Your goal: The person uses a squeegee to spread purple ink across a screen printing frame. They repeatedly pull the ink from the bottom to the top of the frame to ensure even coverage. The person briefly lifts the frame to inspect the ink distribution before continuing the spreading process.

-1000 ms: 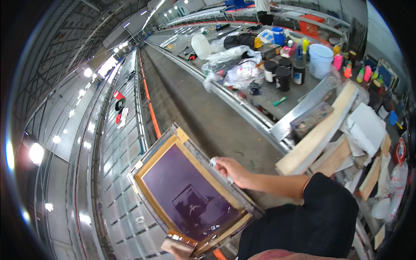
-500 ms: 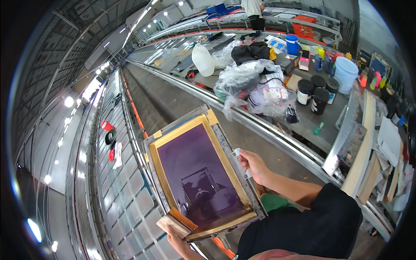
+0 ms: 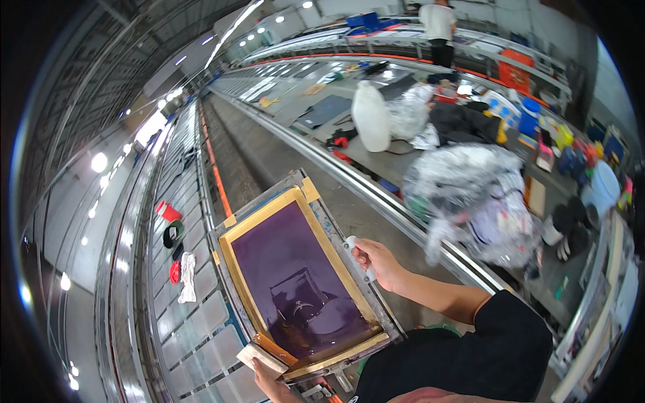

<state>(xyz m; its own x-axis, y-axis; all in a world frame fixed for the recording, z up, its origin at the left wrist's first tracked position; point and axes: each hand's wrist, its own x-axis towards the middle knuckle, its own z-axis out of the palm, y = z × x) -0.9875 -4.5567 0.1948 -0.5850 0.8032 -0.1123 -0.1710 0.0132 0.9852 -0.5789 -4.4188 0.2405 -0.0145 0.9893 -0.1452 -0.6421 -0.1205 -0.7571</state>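
Note:
In front of me is a screen-printing frame [image 3: 229,237], tilted, with yellowish tape round its inner border and a dark purple mesh [image 3: 279,252]. Glossy dark ink pools at the mesh's near end. My right hand [image 3: 381,264] is closed round a white handle [image 3: 351,243] on the frame's right side. At the near left corner, my left hand [image 3: 269,384] grips a squeegee [image 3: 264,361] with a pale wooden back and an orange-brown blade. The squeegee lies against the frame's corner; part of the left hand is cut off by the lower edge.
A long printing table [image 3: 205,329] runs along my left, bearing a white cloth [image 3: 187,279] and a red container [image 3: 168,211]. Across the aisle, another table holds a white jug [image 3: 371,117], plastic bags [image 3: 463,178] and dark jars [image 3: 573,242]. A person [image 3: 438,30] stands far off.
The view has shifted, so the right-hand table's things sit farther right and look blurred. Both hands keep their holds, and the frame lies slightly farther left in the picture.

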